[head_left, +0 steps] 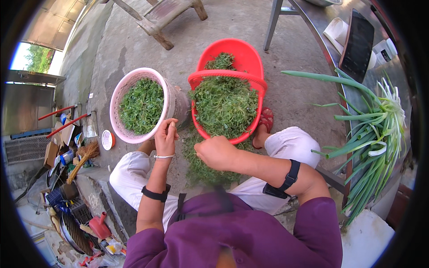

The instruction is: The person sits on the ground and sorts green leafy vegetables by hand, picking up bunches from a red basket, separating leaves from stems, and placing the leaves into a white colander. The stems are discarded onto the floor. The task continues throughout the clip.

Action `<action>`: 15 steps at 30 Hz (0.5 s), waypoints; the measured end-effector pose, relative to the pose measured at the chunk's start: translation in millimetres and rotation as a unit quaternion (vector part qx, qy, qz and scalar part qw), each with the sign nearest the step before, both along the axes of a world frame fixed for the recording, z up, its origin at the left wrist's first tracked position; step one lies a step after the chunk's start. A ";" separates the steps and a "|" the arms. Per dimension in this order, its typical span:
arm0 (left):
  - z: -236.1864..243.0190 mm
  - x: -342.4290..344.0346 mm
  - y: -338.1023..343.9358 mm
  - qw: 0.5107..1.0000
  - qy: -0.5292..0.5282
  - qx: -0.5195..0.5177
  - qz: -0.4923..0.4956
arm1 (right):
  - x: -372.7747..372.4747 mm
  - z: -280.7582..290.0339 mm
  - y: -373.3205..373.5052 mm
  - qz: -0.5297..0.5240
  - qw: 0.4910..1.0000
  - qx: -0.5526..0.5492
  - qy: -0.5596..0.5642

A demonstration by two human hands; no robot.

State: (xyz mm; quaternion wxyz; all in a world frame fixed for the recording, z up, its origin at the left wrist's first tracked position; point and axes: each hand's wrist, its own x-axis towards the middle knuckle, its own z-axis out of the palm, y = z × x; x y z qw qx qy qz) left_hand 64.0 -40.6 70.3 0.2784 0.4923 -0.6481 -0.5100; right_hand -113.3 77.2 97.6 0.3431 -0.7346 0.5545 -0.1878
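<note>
My left hand (167, 135) is raised by the near right rim of a pink lattice basket (115, 114), thumb and fingers pinched together. Leafy green sprigs (141, 106) fill that basket. To its right stands a red plastic basket (250, 57) with an arched handle, heaped with stemmy greens (225, 107). Just in front of its near rim my right hand (213, 152) is closed, its fingertips turned away from view. Whatever either hand pinches is too small or hidden to name. Loose greens (208, 167) lie on the ground beneath my hands, between my legs.
Green onions (380, 129) spread over a metal table (313, 22) on the right, near a dark tablet-like device (357, 44). A wooden stool (165, 15) stands beyond the baskets. At left are a straw broom (85, 156), red-handled tools (67, 127), a red scoop (100, 227) and clutter.
</note>
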 end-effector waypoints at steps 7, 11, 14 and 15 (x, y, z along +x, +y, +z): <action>30.7 22.0 -66.0 0.812 -0.395 -0.420 0.090 | 9.1 -14.5 20.0 0.119 0.986 -0.058 0.105; 13.5 -18.6 -59.4 0.895 -0.213 -0.390 -0.042 | 15.2 -16.0 20.0 0.201 0.954 0.075 0.210; -29.8 -64.7 -53.2 0.915 -0.176 -0.309 -0.191 | 18.2 -16.2 17.8 0.229 0.940 0.091 0.235; -47.4 -78.8 -55.9 0.924 -0.174 -0.270 -0.207 | 18.6 -16.5 17.4 0.233 0.938 0.084 0.245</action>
